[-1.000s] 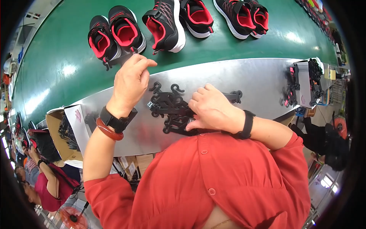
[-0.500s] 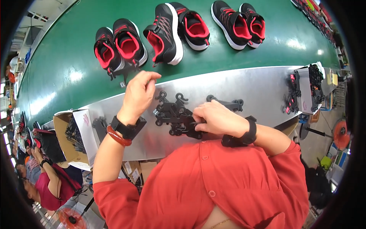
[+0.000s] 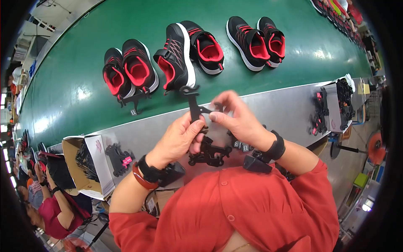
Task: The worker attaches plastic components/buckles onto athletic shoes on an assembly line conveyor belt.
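Observation:
A black plastic shoe hanger (image 3: 194, 106) stands up from my left hand (image 3: 179, 136), whose thumb and fingers are closed round its lower part. My right hand (image 3: 243, 119), slightly blurred, pinches a side arm of that hanger between thumb and bent finger. Under my hands, a pile of black hangers (image 3: 211, 154) lies on the metal surface. Beyond them stands a middle pair of black and red shoes (image 3: 178, 63), one tipped partly on its side. Another hanger (image 3: 133, 101) sits at the heels of the left pair of shoes (image 3: 136, 69).
A third pair of shoes (image 3: 252, 44) stands right on the green table (image 3: 84, 59). An open carton (image 3: 103, 168) of black hangers is at left, with loose hangers (image 3: 119, 159) beside it. At right is a white box (image 3: 332, 107) of hangers. A co-worker (image 3: 58, 210) sits far left.
My left hand has come from near the left shoes to the middle and now grips a hanger. My right hand has lifted from the pile to that hanger. The shoes appear lower in view.

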Motion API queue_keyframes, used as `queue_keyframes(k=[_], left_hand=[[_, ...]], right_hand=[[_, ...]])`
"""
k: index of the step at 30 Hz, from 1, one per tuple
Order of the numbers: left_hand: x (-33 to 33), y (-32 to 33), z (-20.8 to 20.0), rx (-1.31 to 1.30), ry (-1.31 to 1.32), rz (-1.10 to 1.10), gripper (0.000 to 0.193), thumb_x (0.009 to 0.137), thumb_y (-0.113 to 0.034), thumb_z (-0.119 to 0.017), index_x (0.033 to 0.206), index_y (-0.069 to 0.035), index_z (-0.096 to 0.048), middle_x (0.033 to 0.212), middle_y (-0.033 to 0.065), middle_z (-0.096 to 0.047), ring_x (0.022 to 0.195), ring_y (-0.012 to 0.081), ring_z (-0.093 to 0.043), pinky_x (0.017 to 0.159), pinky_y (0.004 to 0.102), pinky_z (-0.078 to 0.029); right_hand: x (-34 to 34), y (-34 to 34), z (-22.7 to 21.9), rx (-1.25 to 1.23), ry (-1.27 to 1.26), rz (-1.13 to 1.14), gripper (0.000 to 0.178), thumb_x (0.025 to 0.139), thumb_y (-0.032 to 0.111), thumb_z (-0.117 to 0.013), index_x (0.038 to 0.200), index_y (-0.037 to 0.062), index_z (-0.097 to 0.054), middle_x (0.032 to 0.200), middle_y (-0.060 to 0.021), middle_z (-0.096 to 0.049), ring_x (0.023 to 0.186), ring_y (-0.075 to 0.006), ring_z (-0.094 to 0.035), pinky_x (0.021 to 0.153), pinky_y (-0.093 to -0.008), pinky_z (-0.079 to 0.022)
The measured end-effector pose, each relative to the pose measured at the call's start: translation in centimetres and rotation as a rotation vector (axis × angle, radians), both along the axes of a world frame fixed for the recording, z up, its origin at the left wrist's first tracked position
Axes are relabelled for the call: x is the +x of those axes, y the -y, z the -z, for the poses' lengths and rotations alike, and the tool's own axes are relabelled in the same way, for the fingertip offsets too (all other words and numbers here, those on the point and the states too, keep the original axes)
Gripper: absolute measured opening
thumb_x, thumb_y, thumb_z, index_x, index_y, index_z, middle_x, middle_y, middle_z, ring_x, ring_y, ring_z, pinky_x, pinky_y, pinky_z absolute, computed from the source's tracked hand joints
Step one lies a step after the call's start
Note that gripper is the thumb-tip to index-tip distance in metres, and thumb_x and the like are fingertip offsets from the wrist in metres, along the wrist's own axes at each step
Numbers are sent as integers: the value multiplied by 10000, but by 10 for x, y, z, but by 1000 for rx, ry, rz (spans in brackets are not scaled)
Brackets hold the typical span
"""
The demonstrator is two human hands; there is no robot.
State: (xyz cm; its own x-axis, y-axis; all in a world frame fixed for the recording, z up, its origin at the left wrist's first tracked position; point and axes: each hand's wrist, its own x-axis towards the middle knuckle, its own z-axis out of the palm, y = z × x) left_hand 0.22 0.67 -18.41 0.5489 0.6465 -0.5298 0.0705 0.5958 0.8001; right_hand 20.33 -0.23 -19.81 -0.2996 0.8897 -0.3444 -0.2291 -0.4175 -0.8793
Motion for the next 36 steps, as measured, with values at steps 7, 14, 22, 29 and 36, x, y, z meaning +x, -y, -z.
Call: queue_keyframes(k=[7,14,22,29,36], left_hand=[[-6,-27,-3,911,-510,483,148,877,-162,-590,924,-23,-609,660,130,-603,631,354,-602,602,418,-470],[-51,-82,30,1332,-759,6,464,760,105,-489,1208,-16,-504,1262,167,-493,915,335,-611,804,330,-490],[-36,-94,54,1242,-598,149,382,732,24,-625,1101,-48,-556,1072,135,-627,895,344,-628,739,388,-536],[-15,-87,42,1468,-613,90,312,693,52,-648,990,-29,-595,961,107,-618,869,295,-618,727,361,-516],[-3,-87,39,1569,-742,115,271,710,7,-655,972,-36,-606,942,82,-612,846,261,-617,682,349,-524]], right_hand=[[10,-42,-30,1096,1154,-713,271,723,188,-720,929,44,-620,970,-92,-624,922,-269,-590,821,-391,-441],[4,-67,-25,132,610,-396,200,891,176,-579,981,-2,-576,695,-86,-660,602,-178,-662,581,-327,-490],[-1,-61,-14,99,419,-314,430,933,85,-483,1354,51,-400,726,-75,-650,543,-141,-638,527,-265,-503],[16,-45,-12,59,370,-224,424,942,78,-477,1364,69,-434,720,-53,-632,541,-119,-625,538,-251,-498],[16,-40,-8,-5,338,-199,413,948,77,-477,1358,53,-438,701,-58,-629,530,-111,-615,529,-252,-507]])
